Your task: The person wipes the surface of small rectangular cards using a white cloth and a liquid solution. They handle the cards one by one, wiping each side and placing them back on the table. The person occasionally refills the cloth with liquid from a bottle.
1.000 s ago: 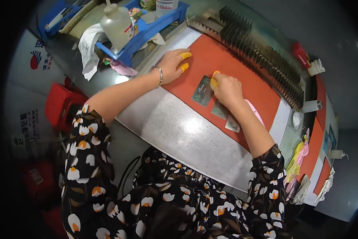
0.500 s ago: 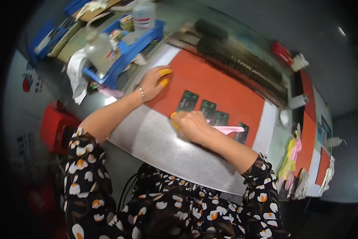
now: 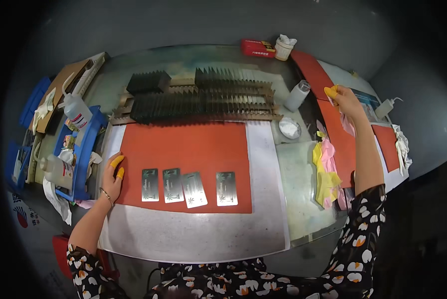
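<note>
Right hand (image 3: 346, 101) has swung out, pinching pink cloth (image 3: 348, 123); left hand (image 3: 113, 174) lies open beside four metal plates (image 3: 193, 189).

Workshop bench, small-parts finishing or assembly station. Evidence: an orange work mat (image 3: 188, 149) on a grey sheet, with four small metal plates (image 3: 189, 187) laid in a row; long racks of dark slotted holders (image 3: 203, 97) behind it; squeeze bottles (image 3: 76, 110) and blue trays (image 3: 84, 149) at the left edge; a small white dish (image 3: 289, 127), stacked pink and yellow cloths (image 3: 325, 172) (well used, by the look); yellow finger covers (image 3: 117, 161) worn on the fingertips.
</note>
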Action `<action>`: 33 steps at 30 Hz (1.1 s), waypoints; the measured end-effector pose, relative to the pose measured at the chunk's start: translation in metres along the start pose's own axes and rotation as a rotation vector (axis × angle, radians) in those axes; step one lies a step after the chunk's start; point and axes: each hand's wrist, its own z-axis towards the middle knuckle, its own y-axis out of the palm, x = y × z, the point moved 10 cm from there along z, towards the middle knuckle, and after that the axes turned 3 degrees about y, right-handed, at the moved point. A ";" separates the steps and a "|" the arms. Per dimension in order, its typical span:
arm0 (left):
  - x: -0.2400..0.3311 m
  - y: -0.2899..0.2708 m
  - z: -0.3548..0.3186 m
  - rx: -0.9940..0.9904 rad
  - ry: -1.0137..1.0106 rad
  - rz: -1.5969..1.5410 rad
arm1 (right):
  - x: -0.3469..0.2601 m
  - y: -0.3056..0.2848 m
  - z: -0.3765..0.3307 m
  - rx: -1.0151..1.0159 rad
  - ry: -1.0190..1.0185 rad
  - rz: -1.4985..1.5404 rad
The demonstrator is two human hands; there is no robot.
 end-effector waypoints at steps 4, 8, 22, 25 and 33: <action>-0.016 0.001 -0.006 0.013 -0.042 -0.079 | 0.002 -0.003 0.068 0.228 -0.364 -0.465; -0.014 -0.002 -0.010 -0.006 -0.114 -0.076 | -0.026 0.039 0.081 0.285 -0.453 -0.738; -0.001 0.000 -0.001 -0.036 -0.079 -0.011 | -0.031 0.075 0.103 0.270 -0.667 -1.011; -0.001 0.002 0.000 -0.053 -0.081 -0.003 | -0.025 0.075 0.101 0.249 -0.678 -0.981; -0.016 0.004 -0.008 -0.048 -0.081 -0.036 | -0.005 0.049 0.055 0.365 -0.469 -0.875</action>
